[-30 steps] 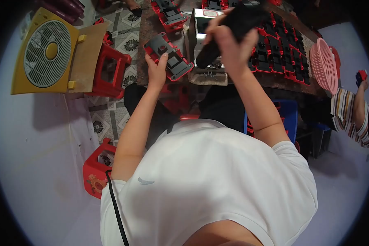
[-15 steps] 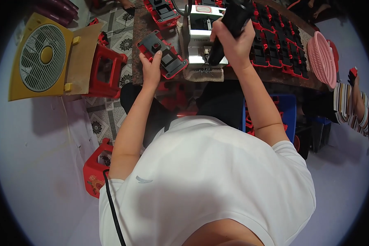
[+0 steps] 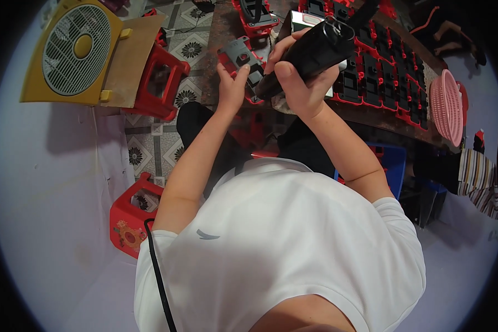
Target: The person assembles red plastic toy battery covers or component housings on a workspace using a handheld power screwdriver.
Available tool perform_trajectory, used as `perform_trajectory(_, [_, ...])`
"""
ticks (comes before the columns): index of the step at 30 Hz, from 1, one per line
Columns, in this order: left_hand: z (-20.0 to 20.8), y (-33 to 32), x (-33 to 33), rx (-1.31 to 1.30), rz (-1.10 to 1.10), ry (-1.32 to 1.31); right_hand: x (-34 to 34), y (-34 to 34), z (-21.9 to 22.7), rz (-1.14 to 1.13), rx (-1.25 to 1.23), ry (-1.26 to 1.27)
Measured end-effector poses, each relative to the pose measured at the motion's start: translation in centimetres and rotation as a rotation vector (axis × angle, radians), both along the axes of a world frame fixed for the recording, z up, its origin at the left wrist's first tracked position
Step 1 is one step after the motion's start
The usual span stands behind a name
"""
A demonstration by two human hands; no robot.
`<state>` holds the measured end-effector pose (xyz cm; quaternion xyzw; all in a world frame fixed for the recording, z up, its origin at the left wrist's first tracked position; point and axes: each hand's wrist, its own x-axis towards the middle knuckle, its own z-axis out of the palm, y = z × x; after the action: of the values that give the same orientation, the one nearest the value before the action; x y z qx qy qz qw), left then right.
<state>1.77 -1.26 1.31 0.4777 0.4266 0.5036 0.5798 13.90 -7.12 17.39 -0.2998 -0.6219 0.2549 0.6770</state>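
Observation:
My left hand (image 3: 233, 91) grips the near left side of a grey and red plastic housing (image 3: 242, 51), its thumb on top and its fingers along the edge. My right hand (image 3: 304, 83) is wrapped round a thick black electric screwdriver (image 3: 318, 51), which slants down to the left. The screwdriver's lower end reaches over the right side of the housing. Whether its tip touches the housing cannot be made out. Behind my right hand stands a metal screw feeder box (image 3: 305, 19), mostly covered by the hand and tool.
Rows of black and red housings (image 3: 371, 77) fill the table's right side; another housing (image 3: 258, 25) lies at the back. A pink basket (image 3: 447, 108) stands at the right edge. Left are a yellow fan (image 3: 74, 50) and a red stool (image 3: 166, 83). A blue bin (image 3: 395, 166) sits below.
My right hand has brought the screwdriver left and nearer, from the screw feeder to over the housing. The left hand still holds the housing. The whole view has shifted a little.

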Motion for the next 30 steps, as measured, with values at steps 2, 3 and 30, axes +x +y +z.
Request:
perform_trajectory(2, [-1.6, 0.5, -0.6, 0.002, -0.009, 0.005, -0.6, 0.0, -0.1, 0.004, -0.008, -0.017])
perform_trajectory(3, [-2.5, 0.8, -1.0, 0.072, -0.044, 0.079, -1.0, 0.0, -0.2, 0.008, -0.011, -0.005])
perform_trajectory(30, [0.0, 0.1, -0.1, -0.029, -0.027, 0.011, 7.9, -2.2, -2.0, -0.206, 0.066, -0.130])
